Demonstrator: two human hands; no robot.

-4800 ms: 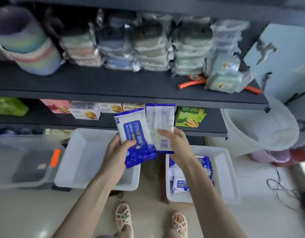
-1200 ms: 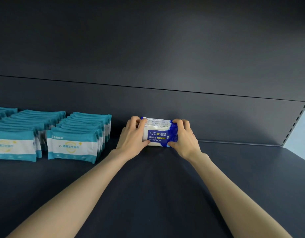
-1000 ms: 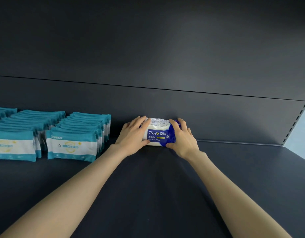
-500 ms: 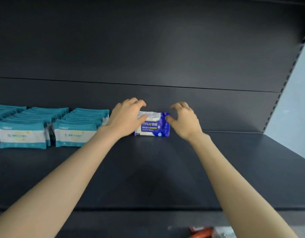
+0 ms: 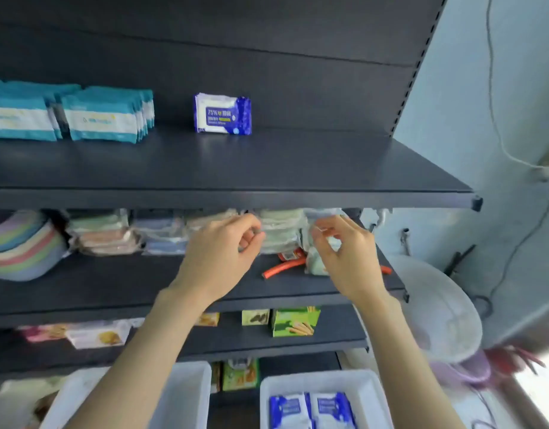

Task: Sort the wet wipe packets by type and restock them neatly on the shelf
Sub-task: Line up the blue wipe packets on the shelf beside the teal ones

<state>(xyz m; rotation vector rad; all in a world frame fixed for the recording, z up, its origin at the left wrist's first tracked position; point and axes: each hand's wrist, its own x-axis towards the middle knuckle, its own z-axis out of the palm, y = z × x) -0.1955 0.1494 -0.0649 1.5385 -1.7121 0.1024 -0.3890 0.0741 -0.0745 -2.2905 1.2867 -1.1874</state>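
Note:
Blue-and-white alcohol wipe packets [image 5: 222, 114] stand upright at the back of the dark top shelf [image 5: 267, 168], apart from two rows of teal-and-white wipe packets [image 5: 101, 117] at the left. My left hand [image 5: 222, 253] and my right hand [image 5: 344, 252] hover below the shelf edge, fingers loosely curled, holding nothing. More blue wipe packets [image 5: 312, 410] lie in a white bin [image 5: 372, 394] at the bottom right.
A second white bin [image 5: 186, 391] sits at the bottom left. The middle shelf holds bagged cloths [image 5: 162, 233], stacked pastel bowls [image 5: 22, 246] and an orange hose [image 5: 281, 267]. Snack boxes [image 5: 293, 323] stand on the shelf below. A white basin [image 5: 443, 314] leans at the right.
Both hands let go of the blue packets on the top shelf and drew back and down. The view has tilted down, showing the lower shelves and bins.

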